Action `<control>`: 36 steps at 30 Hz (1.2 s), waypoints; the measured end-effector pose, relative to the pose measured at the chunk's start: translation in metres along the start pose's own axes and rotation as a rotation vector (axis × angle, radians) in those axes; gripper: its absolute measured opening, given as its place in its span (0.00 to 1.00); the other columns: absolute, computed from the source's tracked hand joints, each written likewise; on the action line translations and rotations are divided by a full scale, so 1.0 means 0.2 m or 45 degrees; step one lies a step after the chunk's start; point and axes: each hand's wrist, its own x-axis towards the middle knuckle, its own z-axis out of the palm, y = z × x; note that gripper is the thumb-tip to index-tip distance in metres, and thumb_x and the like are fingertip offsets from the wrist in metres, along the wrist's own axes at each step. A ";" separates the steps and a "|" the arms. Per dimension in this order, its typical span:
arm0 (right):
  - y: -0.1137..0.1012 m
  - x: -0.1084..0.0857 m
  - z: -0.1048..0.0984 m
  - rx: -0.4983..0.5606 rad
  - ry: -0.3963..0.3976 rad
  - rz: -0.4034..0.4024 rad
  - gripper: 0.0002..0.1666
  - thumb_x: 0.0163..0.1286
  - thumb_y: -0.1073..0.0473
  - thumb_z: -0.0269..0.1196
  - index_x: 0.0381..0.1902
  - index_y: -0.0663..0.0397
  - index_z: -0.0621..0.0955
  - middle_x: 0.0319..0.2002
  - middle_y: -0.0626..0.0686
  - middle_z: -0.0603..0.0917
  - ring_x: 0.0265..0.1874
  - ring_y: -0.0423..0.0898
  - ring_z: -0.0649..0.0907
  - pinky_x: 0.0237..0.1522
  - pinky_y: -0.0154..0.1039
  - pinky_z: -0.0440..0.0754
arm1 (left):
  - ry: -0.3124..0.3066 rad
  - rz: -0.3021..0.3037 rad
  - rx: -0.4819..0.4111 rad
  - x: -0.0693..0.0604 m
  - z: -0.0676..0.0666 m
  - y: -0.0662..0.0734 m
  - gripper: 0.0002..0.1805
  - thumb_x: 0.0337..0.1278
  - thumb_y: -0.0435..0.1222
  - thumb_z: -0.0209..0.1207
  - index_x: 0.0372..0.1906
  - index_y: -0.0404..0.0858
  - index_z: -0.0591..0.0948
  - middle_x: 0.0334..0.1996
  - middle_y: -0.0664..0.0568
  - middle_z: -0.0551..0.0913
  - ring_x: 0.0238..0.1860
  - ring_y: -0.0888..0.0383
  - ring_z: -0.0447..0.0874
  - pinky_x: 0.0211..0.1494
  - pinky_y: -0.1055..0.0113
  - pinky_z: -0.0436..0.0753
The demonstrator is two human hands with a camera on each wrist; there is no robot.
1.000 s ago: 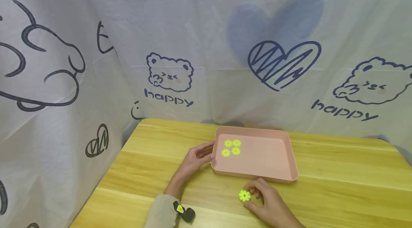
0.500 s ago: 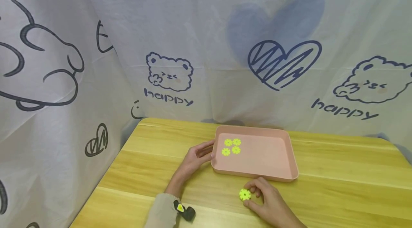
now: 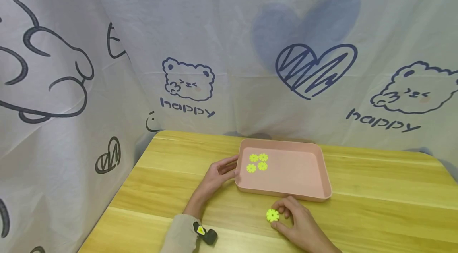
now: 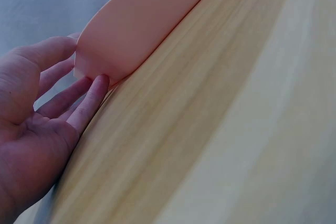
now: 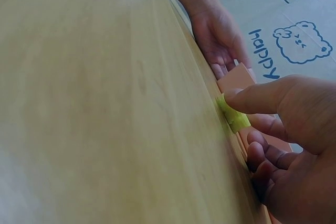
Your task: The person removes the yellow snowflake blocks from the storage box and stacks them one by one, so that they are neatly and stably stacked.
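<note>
On the right hand (image 3: 298, 222) I logged a narrow grip: thumb and forefinger pinched a yellow notched disc (image 3: 272, 217) nearside of the pink tray (image 3: 293, 171), wrist slanting in from the right. The left hand (image 3: 215, 176) kept a wide grip, fingertips touching the tray's left end. Four similar discs (image 3: 262, 166) lay inside.

I see a notched yellow-green disc (image 3: 270, 216) near the pink tray (image 3: 291, 173). Four similar discs (image 3: 260, 167) lie inside, at left.

Beige left sleeve (image 3: 179, 234), black wrist device (image 3: 209, 237), yellow patch (image 3: 200, 230)
</note>
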 end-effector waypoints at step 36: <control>-0.05 0.06 -0.11 0.051 0.017 -0.126 0.12 0.67 0.57 0.73 0.45 0.51 0.83 0.33 0.40 0.80 0.29 0.36 0.78 0.26 0.31 0.80 | -0.009 0.045 0.005 0.00 -0.01 -0.03 0.30 0.70 0.28 0.62 0.74 0.31 0.69 0.73 0.38 0.70 0.72 0.42 0.70 0.69 0.59 0.76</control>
